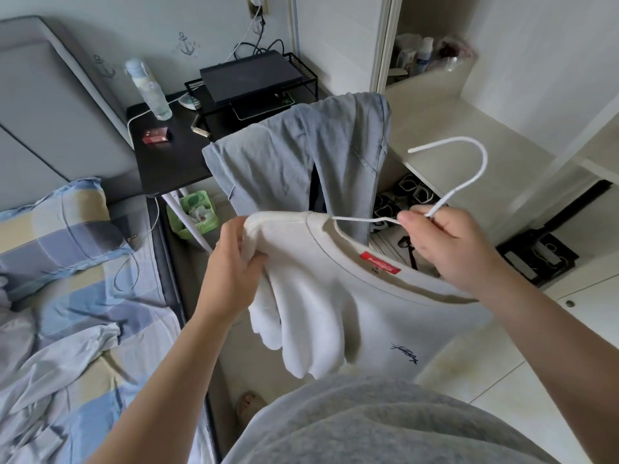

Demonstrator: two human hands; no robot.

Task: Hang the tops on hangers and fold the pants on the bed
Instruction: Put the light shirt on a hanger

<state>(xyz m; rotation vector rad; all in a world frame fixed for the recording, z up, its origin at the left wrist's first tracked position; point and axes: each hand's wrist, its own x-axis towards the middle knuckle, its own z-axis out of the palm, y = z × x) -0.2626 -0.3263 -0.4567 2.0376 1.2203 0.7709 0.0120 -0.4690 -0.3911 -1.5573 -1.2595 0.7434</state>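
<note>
Left hand (234,262) grips the white top's (335,313) bunched shoulder while right hand (449,246) pinches the hanger (469,185) neck.

Soft matt cream knit top (351,306), white hanger (469,182) perhaps plastic-coated wire, matt grey cloth pants (301,155)

Black side table (167,162): 1 clear bottle (149,90), 1 red box (154,135), 1 wire rack (194,87) on top; 1 green bin (197,212) below.
</note>
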